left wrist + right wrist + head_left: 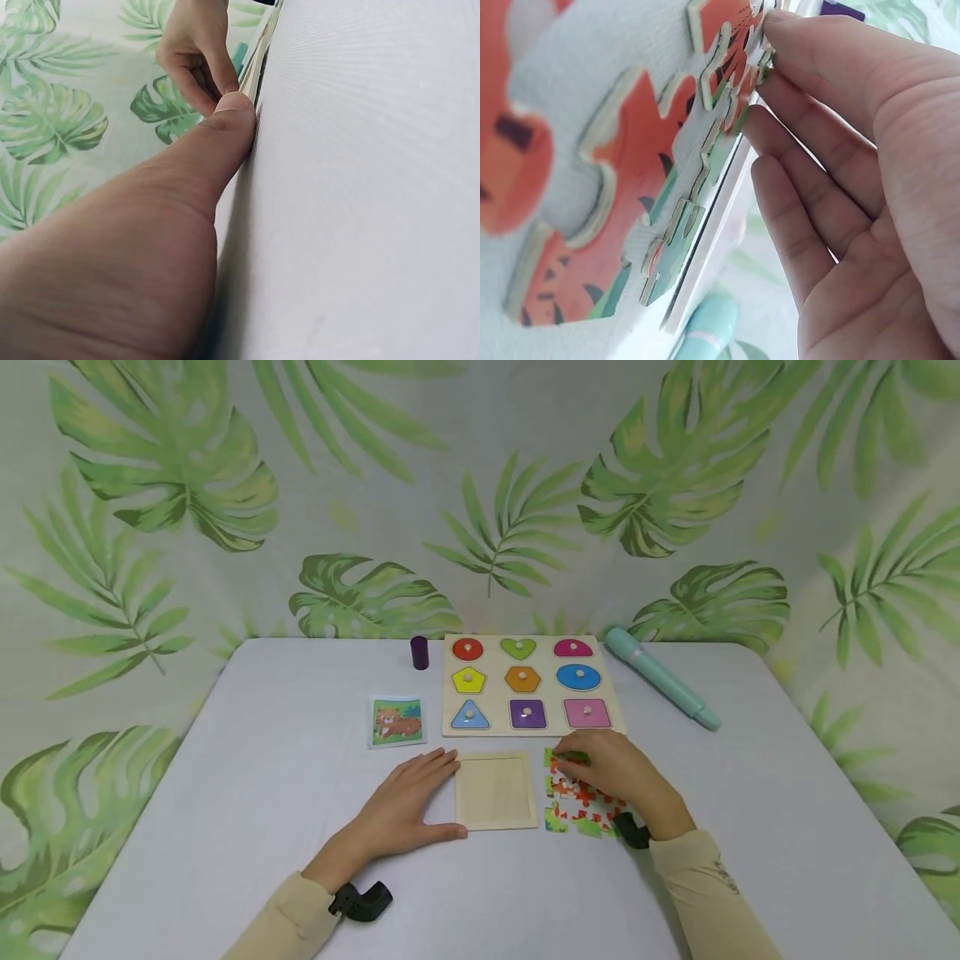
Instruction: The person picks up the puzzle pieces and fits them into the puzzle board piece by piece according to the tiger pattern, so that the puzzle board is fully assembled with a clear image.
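My left hand (405, 806) lies at the left side of a square wooden puzzle tray (495, 792), fingers extended to its upper left corner and thumb at its lower left corner. The tray's inside is bare wood. Right of it lie several jigsaw pieces (588, 827) with orange, red and green print. Over their upper part, my right hand (611, 766) pinches a puzzle piece (550, 757) with green print at the upper left of the group. Up close, the right wrist view shows orange striped pieces (641, 135) beside the thumb and fingertips.
Behind the tray is a peg board (491, 727) with colourful knobbed shapes. A picture card (397, 722) of an orange animal lies left of it, near a small dark purple cylinder (420, 653). A mint-green wand-shaped object (663, 679) lies at the back right.
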A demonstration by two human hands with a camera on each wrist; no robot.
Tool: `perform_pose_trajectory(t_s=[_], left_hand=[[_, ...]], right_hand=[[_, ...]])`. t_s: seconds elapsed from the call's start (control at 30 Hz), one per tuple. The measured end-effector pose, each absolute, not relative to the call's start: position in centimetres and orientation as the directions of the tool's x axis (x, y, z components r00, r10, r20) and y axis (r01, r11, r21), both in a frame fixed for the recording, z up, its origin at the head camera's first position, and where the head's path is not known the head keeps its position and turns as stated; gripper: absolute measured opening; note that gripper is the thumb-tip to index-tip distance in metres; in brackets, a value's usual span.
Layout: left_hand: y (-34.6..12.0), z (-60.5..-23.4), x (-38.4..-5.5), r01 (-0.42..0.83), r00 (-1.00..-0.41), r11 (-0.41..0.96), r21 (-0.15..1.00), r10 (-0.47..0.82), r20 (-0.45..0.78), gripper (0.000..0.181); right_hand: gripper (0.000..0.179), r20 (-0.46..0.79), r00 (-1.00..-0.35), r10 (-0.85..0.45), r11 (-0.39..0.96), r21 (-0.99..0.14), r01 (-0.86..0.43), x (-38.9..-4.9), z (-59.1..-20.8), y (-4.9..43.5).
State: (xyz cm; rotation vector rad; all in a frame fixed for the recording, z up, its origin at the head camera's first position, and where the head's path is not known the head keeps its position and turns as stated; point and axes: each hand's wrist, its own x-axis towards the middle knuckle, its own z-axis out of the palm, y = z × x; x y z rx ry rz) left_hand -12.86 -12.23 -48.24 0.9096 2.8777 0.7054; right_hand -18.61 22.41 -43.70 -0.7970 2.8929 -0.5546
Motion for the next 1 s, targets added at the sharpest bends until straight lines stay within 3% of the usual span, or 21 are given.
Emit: perform_pose_trajectory(t_s=[1.0], left_hand=[[-12.2,-48.58,-12.87,0.544,-0.824,0.722,0.428,0.555,0.112,0.097]], right_hand=[[0.021,0.034,-0.857,-0.513,0.794,-0.361,-0.489,-18.55,-43.61,22.56]])
